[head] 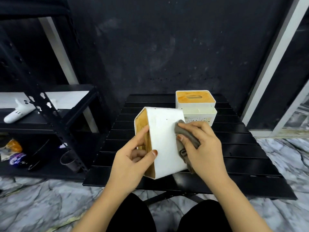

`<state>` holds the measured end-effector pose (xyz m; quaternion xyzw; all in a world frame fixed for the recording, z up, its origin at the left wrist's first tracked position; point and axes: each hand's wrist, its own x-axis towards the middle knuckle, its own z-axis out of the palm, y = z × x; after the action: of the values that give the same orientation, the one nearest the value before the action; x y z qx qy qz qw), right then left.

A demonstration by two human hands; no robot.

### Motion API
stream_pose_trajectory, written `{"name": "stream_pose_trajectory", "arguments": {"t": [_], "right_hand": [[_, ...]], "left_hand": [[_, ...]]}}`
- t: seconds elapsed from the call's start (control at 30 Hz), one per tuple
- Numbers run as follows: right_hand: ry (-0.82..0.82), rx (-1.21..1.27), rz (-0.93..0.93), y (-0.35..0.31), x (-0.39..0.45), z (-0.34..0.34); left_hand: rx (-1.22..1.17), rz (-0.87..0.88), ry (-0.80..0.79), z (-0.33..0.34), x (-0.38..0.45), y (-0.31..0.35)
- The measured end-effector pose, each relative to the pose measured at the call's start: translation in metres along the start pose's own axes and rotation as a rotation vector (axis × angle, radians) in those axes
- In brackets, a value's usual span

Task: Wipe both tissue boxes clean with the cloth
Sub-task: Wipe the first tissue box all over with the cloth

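A white tissue box (164, 139) with a wooden lid lies tipped on its side above the black slatted table (242, 164), its lid facing left. My left hand (133, 158) grips its left edge, thumb on the white face and fingers on the wooden lid. My right hand (202, 144) holds a grey-brown cloth (187, 141) and presses it against the right part of the white face. A second white tissue box (195, 104) with a wooden slotted lid stands upright behind, at the table's back; its front compartment shows dark specks.
A black metal shelf (50, 118) stands to the left, with a white toy airplane (18, 113) on its upper level, and packets and a metal cup (70, 160) lower down. Marble floor surrounds the table. A dark wall rises behind it.
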<state>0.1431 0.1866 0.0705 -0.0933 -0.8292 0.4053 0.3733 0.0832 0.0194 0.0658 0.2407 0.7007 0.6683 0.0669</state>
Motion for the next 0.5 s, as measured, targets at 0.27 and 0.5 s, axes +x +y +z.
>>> {"name": "stream_pose_trajectory", "arguments": {"t": [0.27,0.5], "right_hand": [[0.030,0.043,0.020,0.008,-0.014,-0.002],[-0.008,-0.087,-0.154,0.000,-0.032,0.004]], "left_hand": [[0.032,0.002,0.018,0.000,0.001,0.006],[-0.039,-0.021,0.013,-0.002,0.000,0.007]]}}
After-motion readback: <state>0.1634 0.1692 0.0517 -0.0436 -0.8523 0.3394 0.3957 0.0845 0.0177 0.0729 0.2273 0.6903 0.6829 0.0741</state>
